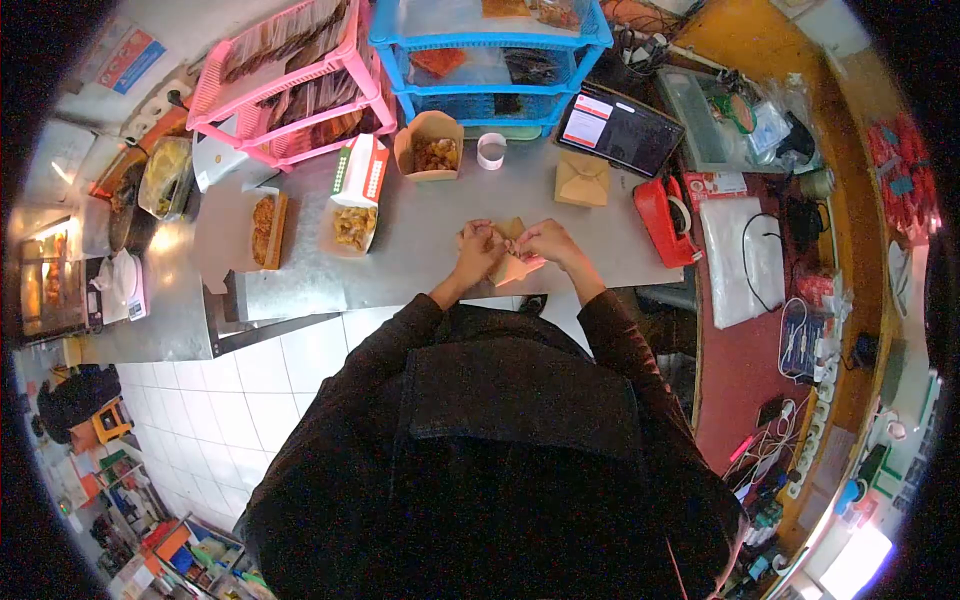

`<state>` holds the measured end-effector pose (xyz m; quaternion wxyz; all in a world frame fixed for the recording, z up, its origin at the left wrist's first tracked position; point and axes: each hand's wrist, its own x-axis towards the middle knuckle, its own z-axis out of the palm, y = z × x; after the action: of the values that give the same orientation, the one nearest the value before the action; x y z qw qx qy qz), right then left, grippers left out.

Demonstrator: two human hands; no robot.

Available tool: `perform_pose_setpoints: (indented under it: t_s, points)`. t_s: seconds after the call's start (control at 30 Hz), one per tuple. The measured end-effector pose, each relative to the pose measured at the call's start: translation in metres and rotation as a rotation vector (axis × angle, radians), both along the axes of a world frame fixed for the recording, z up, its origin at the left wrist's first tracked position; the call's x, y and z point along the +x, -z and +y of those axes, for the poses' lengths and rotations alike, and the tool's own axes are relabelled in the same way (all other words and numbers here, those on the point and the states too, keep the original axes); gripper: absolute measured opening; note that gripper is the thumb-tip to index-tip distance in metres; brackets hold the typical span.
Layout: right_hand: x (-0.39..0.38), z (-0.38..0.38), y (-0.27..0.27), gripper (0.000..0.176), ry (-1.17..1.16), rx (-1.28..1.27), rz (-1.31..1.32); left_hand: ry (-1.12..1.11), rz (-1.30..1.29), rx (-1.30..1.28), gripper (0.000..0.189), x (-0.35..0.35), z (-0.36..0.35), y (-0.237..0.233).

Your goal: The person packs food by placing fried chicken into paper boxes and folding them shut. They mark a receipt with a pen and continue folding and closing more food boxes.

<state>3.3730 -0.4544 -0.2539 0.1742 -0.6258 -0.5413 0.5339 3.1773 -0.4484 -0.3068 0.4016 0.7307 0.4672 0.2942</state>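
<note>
Head view, steel counter [420, 262]. Item: small kraft carton [512, 266], at the counter's near edge, between both hands. Left hand [478, 248]: fingers curled, pinching its left flap. Right hand [547, 242]: fingers closed over its top, seemingly gripping; detail blurred. Beyond: open carton of fried food [435, 152], closed carton [582, 180], tape roll [491, 150].

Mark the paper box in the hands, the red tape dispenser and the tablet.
paper box [516, 268], head view, on its lower visible flap.
red tape dispenser [662, 222], head view, middle of its body.
tablet [622, 132], head view, centre of its screen.
</note>
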Motion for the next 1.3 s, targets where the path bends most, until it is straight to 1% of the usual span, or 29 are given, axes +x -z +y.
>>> perform_pose_setpoints:
  t_s: [0.03, 0.13, 0.23, 0.33, 0.43, 0.47, 0.53, 0.63, 0.67, 0.7, 0.73, 0.77, 0.83, 0.87, 0.9, 0.93, 0.97, 1.0, 1.03, 1.13, 1.17, 1.2, 1.23, 1.27, 1.3]
  points:
    - [-0.002, -0.001, -0.008, 0.012, -0.021, 0.031, -0.048, 0.005, 0.048, 0.015, 0.031, 0.001, 0.000, 0.004]
    - [-0.010, 0.003, 0.013, 0.011, 0.131, -0.150, -0.069, -0.009, 0.008, 0.073, 0.031, 0.003, 0.001, 0.016]
    - [-0.007, 0.003, 0.030, 0.010, 0.209, -0.199, 0.230, 0.017, 0.045, 0.145, 0.029, 0.001, -0.002, 0.011]
    - [-0.002, 0.006, 0.031, 0.014, 0.103, -0.151, 0.171, 0.036, 0.030, 0.118, 0.028, 0.000, -0.004, 0.003]
    - [-0.005, 0.006, 0.029, 0.022, -0.089, 0.042, -0.064, -0.024, -0.013, 0.172, 0.027, 0.003, -0.008, -0.006]
    - [-0.005, 0.006, 0.029, 0.024, -0.082, 0.013, -0.088, -0.019, -0.030, 0.141, 0.027, 0.003, -0.007, -0.008]
    - [-0.014, 0.002, 0.005, 0.028, -0.070, -0.052, -0.130, -0.010, -0.058, 0.071, 0.028, -0.001, -0.008, -0.004]
    - [-0.028, -0.003, -0.002, 0.030, -0.001, 0.218, -0.288, 0.011, -0.063, 0.052, 0.036, -0.001, -0.004, 0.001]
    - [-0.029, -0.003, 0.009, 0.031, -0.064, 0.250, -0.349, 0.041, -0.050, 0.064, 0.042, -0.001, -0.003, 0.001]
    - [-0.026, -0.001, 0.036, 0.032, -0.127, 0.282, -0.412, 0.072, -0.038, 0.077, 0.048, -0.001, -0.002, -0.002]
    - [-0.027, 0.001, 0.037, 0.033, -0.191, 0.316, -0.476, 0.102, -0.027, 0.091, 0.055, 0.000, -0.001, -0.005]
    - [-0.023, 0.001, 0.035, 0.034, -0.198, 0.295, -0.430, 0.094, 0.017, 0.102, 0.060, 0.002, 0.001, -0.008]
    - [-0.027, -0.004, -0.010, 0.037, -0.212, 0.245, -0.335, 0.078, 0.108, 0.117, 0.071, 0.005, -0.001, -0.012]
    - [-0.026, -0.006, 0.024, 0.038, -0.151, 0.352, -0.415, 0.065, 0.112, 0.153, 0.068, 0.006, -0.002, -0.013]
    - [-0.023, -0.008, 0.084, 0.040, -0.088, 0.460, -0.494, 0.054, 0.116, 0.190, 0.066, 0.008, -0.003, -0.018]
    - [-0.020, -0.010, 0.118, 0.041, -0.022, 0.567, -0.574, 0.044, 0.120, 0.227, 0.063, 0.009, -0.002, -0.021]
    - [-0.020, -0.010, 0.105, 0.044, -0.061, 0.466, -0.555, 0.032, 0.094, 0.235, 0.063, 0.009, -0.003, -0.019]
    - [-0.021, -0.007, 0.077, 0.046, -0.099, 0.367, -0.536, 0.018, 0.068, 0.244, 0.063, 0.010, -0.002, -0.013]
    - [-0.023, -0.005, 0.059, 0.049, -0.138, 0.269, -0.516, 0.004, 0.042, 0.255, 0.063, 0.010, -0.001, -0.008]
    - [-0.030, -0.003, 0.055, 0.052, -0.127, 0.172, -0.586, -0.005, 0.046, 0.118, 0.079, 0.010, -0.005, 0.003]
    - [-0.031, -0.003, 0.052, 0.053, -0.107, 0.161, -0.496, -0.034, 0.043, 0.130, 0.080, 0.010, -0.006, 0.007]
    - [-0.035, 0.000, 0.021, 0.054, -0.085, 0.151, -0.407, -0.059, 0.038, 0.143, 0.082, 0.009, -0.006, 0.017]
    - [-0.036, 0.000, 0.010, 0.054, -0.215, 0.345, -0.375, -0.078, 0.030, 0.158, 0.084, 0.011, -0.005, 0.026]
    - [-0.036, 0.000, -0.001, 0.053, -0.338, 0.546, -0.349, -0.094, -0.051, 0.124, 0.083, 0.011, -0.007, 0.036]
    - [-0.024, -0.003, -0.005, 0.051, -0.415, 0.706, -0.398, -0.095, -0.141, 0.090, 0.083, 0.009, -0.010, 0.047]
